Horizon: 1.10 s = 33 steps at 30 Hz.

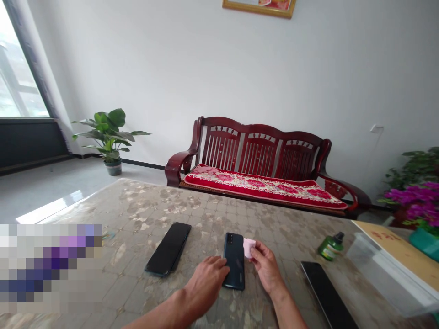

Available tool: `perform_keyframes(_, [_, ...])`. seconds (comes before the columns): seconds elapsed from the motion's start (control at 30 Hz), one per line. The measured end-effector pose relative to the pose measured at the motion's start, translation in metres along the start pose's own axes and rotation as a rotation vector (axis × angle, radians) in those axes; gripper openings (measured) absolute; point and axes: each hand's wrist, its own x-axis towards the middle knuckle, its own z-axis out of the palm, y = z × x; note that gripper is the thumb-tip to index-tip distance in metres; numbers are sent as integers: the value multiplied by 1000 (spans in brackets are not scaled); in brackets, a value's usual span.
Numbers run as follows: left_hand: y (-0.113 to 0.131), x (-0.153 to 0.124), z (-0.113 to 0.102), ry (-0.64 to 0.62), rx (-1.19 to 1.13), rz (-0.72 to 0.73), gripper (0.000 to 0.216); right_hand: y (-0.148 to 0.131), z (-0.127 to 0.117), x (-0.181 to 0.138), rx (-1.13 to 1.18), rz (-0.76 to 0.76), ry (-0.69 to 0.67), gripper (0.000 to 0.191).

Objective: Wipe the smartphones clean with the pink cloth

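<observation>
Head view, dark phone (235, 267) between my hands, left hand (210, 277) at its left edge, grip unclear, right hand (266, 267) just right, pinching a pink piece (248, 248).

A: how're your hands sitting rn?
B: my left hand (210, 275) is palm down, fingers loosely bent. my right hand (266, 267) is pinching, thumb against fingers.
A: arms?
B: bare forearms (168, 311), both angling in from below lol
</observation>
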Motion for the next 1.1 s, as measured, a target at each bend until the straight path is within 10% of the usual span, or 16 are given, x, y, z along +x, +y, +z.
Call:
perform_keyframes(0.27, [-9,42,-16,-111,339,133,77,-4,-4,3,109,49,40,39])
perform_keyframes(0.57, [-27,95,-16,-208,373,441,69,-3,-5,5,133,65,8,38])
perform_keyframes(1.1, [-56,99,-47,-392,348,41,71,-1,-11,12,238,66,54,37])
